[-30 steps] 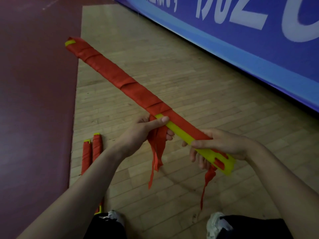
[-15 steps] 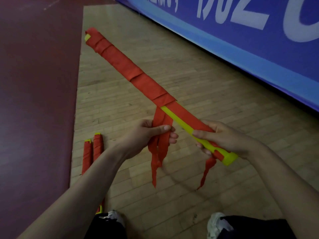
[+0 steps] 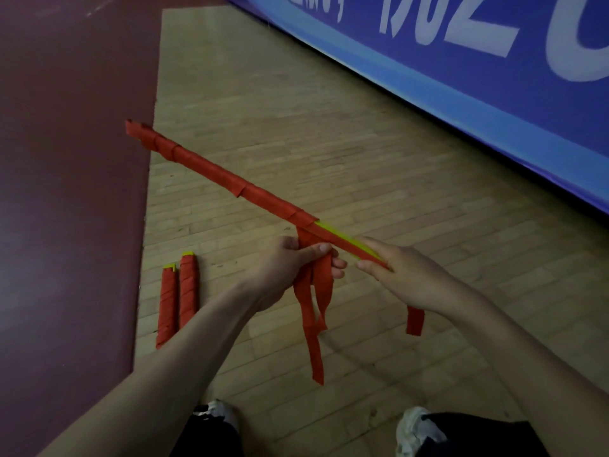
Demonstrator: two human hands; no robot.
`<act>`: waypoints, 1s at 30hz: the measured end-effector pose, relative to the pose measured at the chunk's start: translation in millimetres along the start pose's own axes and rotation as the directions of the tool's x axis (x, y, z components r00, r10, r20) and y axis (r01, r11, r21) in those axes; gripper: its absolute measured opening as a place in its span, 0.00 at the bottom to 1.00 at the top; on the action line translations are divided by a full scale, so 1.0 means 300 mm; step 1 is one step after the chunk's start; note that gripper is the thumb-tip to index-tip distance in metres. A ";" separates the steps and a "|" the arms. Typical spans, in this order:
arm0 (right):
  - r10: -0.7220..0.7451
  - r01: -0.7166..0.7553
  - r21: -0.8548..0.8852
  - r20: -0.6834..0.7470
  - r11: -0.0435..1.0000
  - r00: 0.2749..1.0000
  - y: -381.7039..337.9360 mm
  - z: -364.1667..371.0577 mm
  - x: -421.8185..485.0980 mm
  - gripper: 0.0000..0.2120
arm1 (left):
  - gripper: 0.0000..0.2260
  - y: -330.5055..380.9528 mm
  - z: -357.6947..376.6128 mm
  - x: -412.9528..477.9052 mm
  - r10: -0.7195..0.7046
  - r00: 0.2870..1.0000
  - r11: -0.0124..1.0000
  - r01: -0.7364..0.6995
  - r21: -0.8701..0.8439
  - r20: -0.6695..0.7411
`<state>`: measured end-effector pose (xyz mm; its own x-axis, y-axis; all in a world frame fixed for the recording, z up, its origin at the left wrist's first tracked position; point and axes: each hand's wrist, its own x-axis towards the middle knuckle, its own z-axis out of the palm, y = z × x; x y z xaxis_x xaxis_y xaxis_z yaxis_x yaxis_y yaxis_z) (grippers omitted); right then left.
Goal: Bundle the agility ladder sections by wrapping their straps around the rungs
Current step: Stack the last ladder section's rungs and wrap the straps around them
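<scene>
Head view: rung bundle (image 3: 227,175) slants up-left; left hand (image 3: 282,269) grips straps (image 3: 323,282).

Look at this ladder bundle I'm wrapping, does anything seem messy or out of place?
Slightly. On the bundle, wrap corners stick out in places, the yellow rungs near the right hand are bare, and loose strap ends dangle below the left hand. The two floor bundles look tidy.

**Ladder section half wrapped**

A long yellow plastic rung bundle (image 3: 230,179), spiralled in red fabric strap, slants up and away beyond the left hand (image 3: 290,268). Bare yellow shows between the left and right hand (image 3: 405,275). Loose red strap tails (image 3: 316,324) dangle below the left grip.
</scene>
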<state>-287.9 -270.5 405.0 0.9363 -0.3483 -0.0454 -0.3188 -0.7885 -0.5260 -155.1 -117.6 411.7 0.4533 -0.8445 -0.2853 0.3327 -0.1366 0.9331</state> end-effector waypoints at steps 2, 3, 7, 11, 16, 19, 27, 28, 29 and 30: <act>-0.024 0.023 -0.118 -0.004 0.993 1.000 0.002 0.011 0.003 0.20 | 0.09 -0.002 0.002 0.001 0.004 1.000 1.000 -0.004 -0.004 -0.004; -0.026 0.025 -0.167 -0.001 0.986 1.000 0.005 0.016 0.004 0.21 | 0.09 -0.001 0.002 0.000 0.007 1.000 1.000 -0.007 -0.001 -0.005; -0.054 0.046 -0.317 -0.015 0.947 0.998 0.017 0.026 0.006 0.23 | 0.10 -0.002 -0.004 -0.003 0.028 1.000 0.998 -0.029 0.059 0.008; -0.084 0.055 -0.381 -0.061 0.923 0.995 0.014 0.015 0.002 0.27 | 0.13 0.006 0.002 -0.013 0.076 0.997 0.990 -0.080 0.115 0.034; -0.144 0.083 -0.425 -0.112 0.902 0.983 0.004 0.037 0.003 0.30 | 0.13 0.014 0.025 -0.004 0.036 0.991 0.999 -0.040 -0.033 -0.127; -0.108 0.081 -0.347 -0.060 0.935 0.992 -0.006 0.025 -0.009 0.35 | 0.13 0.022 0.012 -0.006 0.047 0.993 0.999 -0.048 0.000 -0.111; 0.022 -0.169 0.466 0.306 0.869 0.952 0.004 -0.107 -0.046 0.19 | 0.15 0.058 -0.021 -0.028 0.122 0.987 0.976 -0.139 0.166 0.107; 0.018 -0.247 0.528 0.400 0.813 0.916 0.012 -0.110 -0.048 0.19 | 0.15 0.061 -0.024 -0.029 0.142 0.982 0.973 -0.161 0.168 0.122; -0.012 -0.309 0.584 0.480 0.750 0.877 0.018 -0.111 -0.050 0.19 | 0.16 0.063 -0.025 -0.030 0.158 0.977 0.969 -0.181 0.168 0.141; -0.068 -0.352 0.645 0.532 0.679 0.844 0.018 -0.109 -0.053 0.18 | 0.16 0.061 -0.028 -0.029 0.171 0.972 0.964 -0.199 0.175 0.161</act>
<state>-309.4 -285.8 430.7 0.8902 0.0297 -0.4546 -0.4509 -0.0857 -0.8884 -146.0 -108.3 429.3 0.3648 -0.9274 -0.0824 0.0863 -0.0545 0.9948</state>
